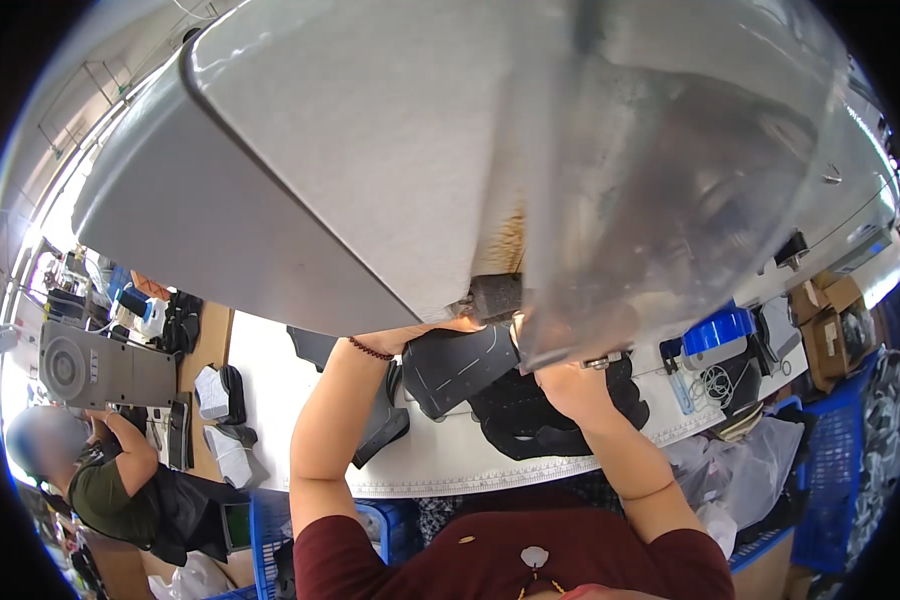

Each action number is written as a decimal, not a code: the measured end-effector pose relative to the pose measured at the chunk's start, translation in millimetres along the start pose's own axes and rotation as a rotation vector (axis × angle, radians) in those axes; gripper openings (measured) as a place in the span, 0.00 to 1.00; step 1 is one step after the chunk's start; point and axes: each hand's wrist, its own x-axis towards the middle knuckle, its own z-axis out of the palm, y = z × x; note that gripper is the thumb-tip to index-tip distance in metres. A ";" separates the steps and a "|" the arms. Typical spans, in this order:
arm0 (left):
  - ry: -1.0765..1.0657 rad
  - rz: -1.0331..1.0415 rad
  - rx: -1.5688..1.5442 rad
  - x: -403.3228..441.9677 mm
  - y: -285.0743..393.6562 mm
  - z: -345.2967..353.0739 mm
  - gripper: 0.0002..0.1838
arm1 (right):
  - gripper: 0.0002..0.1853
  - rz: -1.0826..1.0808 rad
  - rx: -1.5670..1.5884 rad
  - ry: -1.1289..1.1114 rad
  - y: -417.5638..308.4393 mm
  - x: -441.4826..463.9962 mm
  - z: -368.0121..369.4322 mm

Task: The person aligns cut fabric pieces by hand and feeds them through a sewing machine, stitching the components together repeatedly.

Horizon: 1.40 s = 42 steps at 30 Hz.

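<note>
A large grey sewing machine head (350,150) fills the upper view, its rusty, dark lower end (497,297) close above the work. Just below it is a dark fabric piece (460,368) with white stitch lines, tilted. My left hand (425,332), a beaded bracelet at its wrist, grips the piece's upper edge; its fingers are mostly behind the machine. My right hand (575,388) is at the piece's right end, fingers hidden behind the blurred machine and clear plastic guard (660,220). More dark pieces (560,415) lie beneath my right hand, and others (382,425) beside my left forearm.
The white table (270,400) has a ruler strip (490,480) along its front edge. A blue object (718,330), cord (712,388) and scissors (785,368) lie to the right. Blue crates (830,460) and plastic bags (740,480) stand beyond. At left, another person (120,490) works at a machine.
</note>
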 end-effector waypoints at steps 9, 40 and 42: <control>0.179 0.329 0.291 -1.6 -24.3 -3.0 0.32 | 0.05 -0.121 -0.300 0.076 -7.5 2.0 14.4; 0.422 0.870 1.018 -41.8 15.7 57.9 0.09 | 0.14 -0.528 -0.575 -0.499 5.0 83.1 -53.6; 0.401 0.843 1.008 -42.9 14.1 55.0 0.09 | 0.14 -0.451 -0.483 -0.477 10.7 79.7 -53.3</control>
